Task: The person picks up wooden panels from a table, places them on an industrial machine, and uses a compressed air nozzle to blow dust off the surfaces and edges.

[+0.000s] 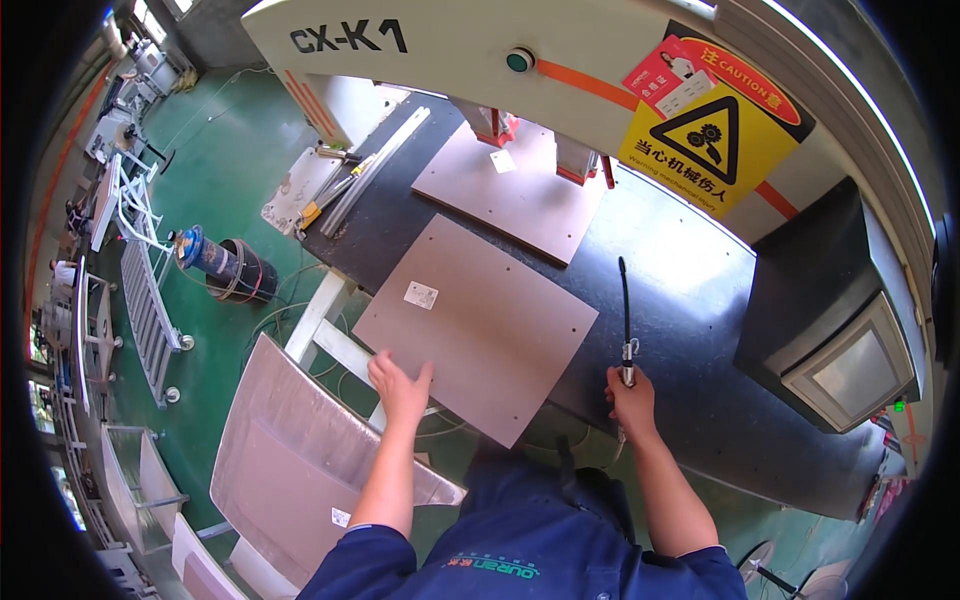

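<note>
A flat brown-grey panel with small corner holes and a white label lies before me, jutting over the near edge of the dark worktable. My left hand is at its near left edge, thumb and fingers apart, seemingly resting on it. To the right of the panel, my right hand is closed around an air blow gun, whose long thin black nozzle points away from me. Farther back, more brown panels lie in a stack under the machine's red-tipped presses.
A pale machine beam with warning stickers spans the back. At right stands a dark box with a screen. Metal strips and a yellow-handled tool lie at the table's left. A stack of panels sits near my left arm; a bucket stands on the green floor.
</note>
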A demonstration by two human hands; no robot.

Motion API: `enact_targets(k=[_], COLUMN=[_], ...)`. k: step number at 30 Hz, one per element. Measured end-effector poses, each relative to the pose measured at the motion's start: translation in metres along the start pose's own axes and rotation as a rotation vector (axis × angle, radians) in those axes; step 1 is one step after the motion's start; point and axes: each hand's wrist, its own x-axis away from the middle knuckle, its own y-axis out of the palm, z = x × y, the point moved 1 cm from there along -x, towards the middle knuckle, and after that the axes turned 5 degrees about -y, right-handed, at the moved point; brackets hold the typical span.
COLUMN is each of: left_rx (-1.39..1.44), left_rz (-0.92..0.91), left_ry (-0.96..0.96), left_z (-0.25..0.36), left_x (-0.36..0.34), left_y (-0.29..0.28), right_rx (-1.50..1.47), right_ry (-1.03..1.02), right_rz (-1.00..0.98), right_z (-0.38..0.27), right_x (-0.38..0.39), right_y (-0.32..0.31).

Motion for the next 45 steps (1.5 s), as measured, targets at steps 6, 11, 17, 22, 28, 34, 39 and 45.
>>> enact_targets(k=[6,11,17,22,28,34,39,45], left_rx=[-0.194,0.006,-0.196,-0.267,-0.327,-0.246,-0.325,0.087], left_rz=[-0.162,-0.153,-0.118,-0.076,-0.163,-0.205,-0.346,-0.819], left_ry=[0.460,0.760,0.824,0.786,0.788,0.911,1.007,1.066], left_z=[0.076,0.161,0.208,0.216,0.241,0.268,0.284,0.306], left_x=[-0.048,-0.090,-0.092,-0.080,-0.038,0.031,0.084,0.154], left_y=[0.029,0.095,0.157,0.165,0.174,0.199,0.232,0.246], right_rx=[0.262,0.286,0.239,0.134,0.088,0.056,-0.101,-0.148], right_ry=[-0.158,-0.071,0.012,0.046,0.071,0.053,0.167,0.208], right_rz=[0.059,0.067,0.090,0.073,0.081,0.109,0.175,0.254], right_z=[0.030,0.022,0.049,0.065,0.068,0.077,0.068,0.106], right_x=[-0.016,-0.018,0.000,0.016,0.017,0.018,0.032,0.059], right_y=[0.011,0.000,-0.022,-0.038,-0.050,-0.064,-0.087,-0.126])
